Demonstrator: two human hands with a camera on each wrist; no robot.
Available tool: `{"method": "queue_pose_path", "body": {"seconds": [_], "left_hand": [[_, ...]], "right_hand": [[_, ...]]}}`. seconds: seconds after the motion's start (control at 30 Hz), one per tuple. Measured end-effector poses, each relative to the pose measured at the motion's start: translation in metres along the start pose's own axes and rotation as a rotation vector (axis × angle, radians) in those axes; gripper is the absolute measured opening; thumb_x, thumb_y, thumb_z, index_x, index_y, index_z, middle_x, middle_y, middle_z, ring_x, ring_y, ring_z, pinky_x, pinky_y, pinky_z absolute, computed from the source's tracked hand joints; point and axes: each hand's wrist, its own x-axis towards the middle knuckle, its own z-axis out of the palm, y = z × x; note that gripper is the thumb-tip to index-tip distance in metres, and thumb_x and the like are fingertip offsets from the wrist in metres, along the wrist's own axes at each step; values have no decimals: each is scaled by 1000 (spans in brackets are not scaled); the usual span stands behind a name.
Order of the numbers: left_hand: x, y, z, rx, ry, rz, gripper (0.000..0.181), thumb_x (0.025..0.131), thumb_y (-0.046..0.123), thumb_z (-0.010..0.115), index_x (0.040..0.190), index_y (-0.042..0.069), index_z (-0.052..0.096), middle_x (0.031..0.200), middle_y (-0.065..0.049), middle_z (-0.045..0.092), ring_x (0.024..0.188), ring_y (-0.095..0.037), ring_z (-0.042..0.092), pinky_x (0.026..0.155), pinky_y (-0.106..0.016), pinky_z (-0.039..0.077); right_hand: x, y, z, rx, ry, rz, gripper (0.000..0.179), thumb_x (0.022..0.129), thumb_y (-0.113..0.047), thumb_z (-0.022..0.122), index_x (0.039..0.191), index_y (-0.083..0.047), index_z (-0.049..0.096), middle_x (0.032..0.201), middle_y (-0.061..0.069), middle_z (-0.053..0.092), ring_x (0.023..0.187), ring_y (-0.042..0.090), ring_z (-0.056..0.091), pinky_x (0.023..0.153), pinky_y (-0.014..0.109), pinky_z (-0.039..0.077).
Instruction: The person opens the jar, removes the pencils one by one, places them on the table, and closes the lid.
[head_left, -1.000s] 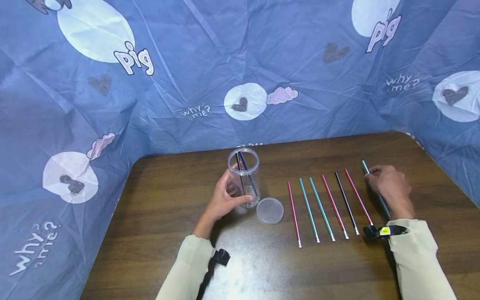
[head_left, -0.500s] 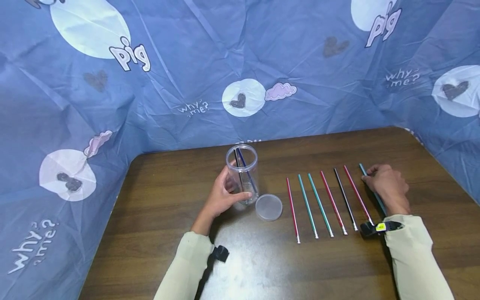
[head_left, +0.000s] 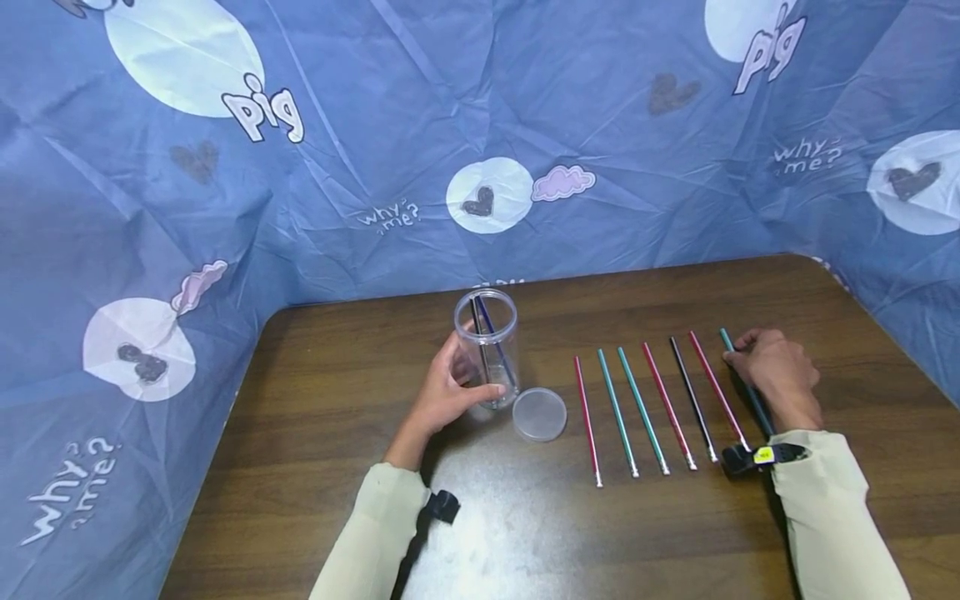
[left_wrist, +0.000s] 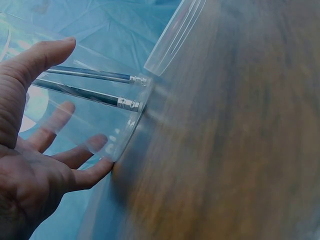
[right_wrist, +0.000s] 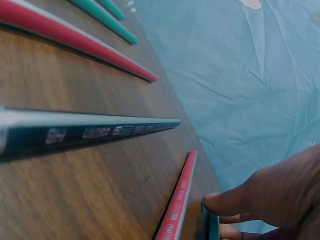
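My left hand (head_left: pixel 441 398) holds a clear plastic jar (head_left: pixel 510 354) that stands upright on the table. Its fingers wrap behind the wall and the thumb lies across the front. Inside lean a black pencil (head_left: pixel 481 354) and a blue pencil (head_left: pixel 489 323), metal ends down in the left wrist view. At the far right, my right hand (head_left: pixel 780 372) pinches a green pencil (head_left: pixel 725 337) lying on the table; the hand covers part of its length. In the right wrist view, the thumb presses the side of this pencil (right_wrist: pixel 212 227).
A round translucent lid (head_left: pixel 540 415) lies flat beside the jar. Between the hands, several pencils lie in a spaced row, including a red pencil (head_left: pixel 588 421), a green pencil (head_left: pixel 617 412) and a black pencil (head_left: pixel 693 400). A blue printed cloth (head_left: pixel 375 150) hangs behind the table.
My right hand has shifted slightly toward the left, moving the green pencil's far end a little closer to the row. The left hand and jar stay in place.
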Motion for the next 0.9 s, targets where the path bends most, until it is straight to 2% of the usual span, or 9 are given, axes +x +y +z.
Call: {"method": "queue_pose_path", "body": {"seconds": [0.23, 0.37, 0.47, 0.7, 0.9], "left_hand": [[1, 2, 0, 0, -1, -12, 99, 70, -6, 84, 154, 11, 33, 139, -24, 53, 126, -50, 50, 104, -58, 42], [-2, 14, 1, -10, -14, -12, 99, 71, -7, 83, 154, 5, 30, 141, -28, 49, 127, -52, 47, 105, -59, 40], [-3, 15, 1, -14, -19, -8, 99, 71, -8, 82, 154, 3, 30, 141, -29, 49, 127, -53, 47, 105, -60, 40], [1, -2, 0, -8, -3, 13, 98, 70, -4, 86, 153, 17, 37, 137, -19, 56, 124, -48, 53, 102, -58, 43], [1, -2, 0, -13, -5, 30, 97, 70, -1, 87, 152, 21, 39, 137, -18, 56, 123, -47, 54, 101, -59, 44]], "right_hand": [[-2, -2, -2, 23, -1, -8, 45, 96, -36, 61, 125, -2, 55, 119, 34, 54, 104, 52, 53, 78, 59, 44], [-5, -2, -5, 77, 36, -42, 49, 96, -38, 60, 129, -3, 53, 125, 33, 54, 110, 55, 49, 80, 62, 43], [-7, -2, -8, 125, 83, -79, 51, 97, -39, 59, 132, -3, 52, 126, 30, 58, 114, 58, 47, 81, 64, 42], [-11, -3, -14, 236, 185, -142, 55, 98, -42, 56, 137, -4, 51, 121, 25, 63, 118, 55, 47, 82, 63, 40], [-16, -11, -18, 278, 222, -159, 57, 99, -44, 56, 139, -4, 52, 120, 24, 65, 118, 51, 49, 81, 60, 40]]}}
